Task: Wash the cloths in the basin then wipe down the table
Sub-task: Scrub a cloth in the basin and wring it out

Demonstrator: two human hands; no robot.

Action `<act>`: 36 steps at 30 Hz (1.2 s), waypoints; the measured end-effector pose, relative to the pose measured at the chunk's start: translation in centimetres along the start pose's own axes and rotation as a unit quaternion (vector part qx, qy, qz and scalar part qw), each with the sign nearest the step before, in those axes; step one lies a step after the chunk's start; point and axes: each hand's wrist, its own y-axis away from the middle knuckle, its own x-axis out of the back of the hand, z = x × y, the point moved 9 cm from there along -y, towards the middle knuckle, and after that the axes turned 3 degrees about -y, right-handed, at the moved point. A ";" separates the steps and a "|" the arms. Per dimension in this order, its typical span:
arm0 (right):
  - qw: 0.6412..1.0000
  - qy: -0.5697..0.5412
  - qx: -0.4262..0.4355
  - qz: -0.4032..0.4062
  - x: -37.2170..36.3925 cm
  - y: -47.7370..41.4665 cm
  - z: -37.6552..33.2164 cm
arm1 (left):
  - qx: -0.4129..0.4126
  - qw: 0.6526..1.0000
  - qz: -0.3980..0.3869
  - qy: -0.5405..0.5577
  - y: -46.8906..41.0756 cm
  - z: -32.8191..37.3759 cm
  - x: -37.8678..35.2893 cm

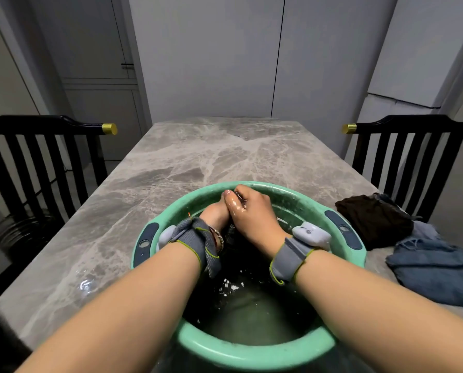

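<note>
Both hands meet at the 12 o'clock side of the green basin (252, 356) on the marble bench (198, 157), low over the water, probably so drips fall back in. The right hand (252, 214) curls its fingers round a dark cloth (231, 238) trailing beneath, pressed against the left hand (215, 211), whose fingers (227, 193) are mostly hidden, so I cannot tell their grip. A brown cloth (373, 219) and a blue cloth (435, 267) wait at the basin's 3 o'clock, within reach.

One round green plastic basin (252, 356), one grey marble desk (198, 157), two black slatted wooden chairs (44, 162) (413, 157) — one dark brown cloth (373, 219), one blue cloth (435, 270).
</note>
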 end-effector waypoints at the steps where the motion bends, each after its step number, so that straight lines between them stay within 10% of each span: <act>1: 1.000 0.024 -0.017 -0.009 0.0 -0.3 0.7 | 0.009 1.000 -0.003 -0.025 0.0 -0.1 -0.1; 10: 0.916 0.295 -0.201 -0.181 -0.2 1.2 7.2 | 0.031 0.944 0.084 -0.318 -0.6 -1.3 1.4; 17: 0.815 0.394 -0.196 -0.377 -2.7 4.6 8.6 | 0.051 0.909 -0.042 -0.410 0.4 -5.1 -1.5; 21: 0.863 0.397 -0.121 -0.287 -2.9 2.9 5.7 | 0.018 0.956 0.057 -0.288 0.4 -0.5 0.6; 25: 0.936 0.045 -0.166 -0.308 -4.0 2.1 4.5 | -0.031 0.988 0.140 -0.057 0.4 2.6 3.3; 28: 0.907 0.204 -0.152 -0.336 -3.7 2.5 6.1 | -0.020 0.969 0.188 -0.159 0.9 1.9 4.3; 32: 0.808 0.440 -0.088 -0.382 -4.6 3.8 8.1 | 0.005 0.903 0.061 -0.425 0.5 -1.1 1.2; 36: 0.820 0.439 -0.102 -0.352 -4.1 4.0 8.3 | 0.051 0.865 -0.065 -0.495 0.8 -4.8 -1.8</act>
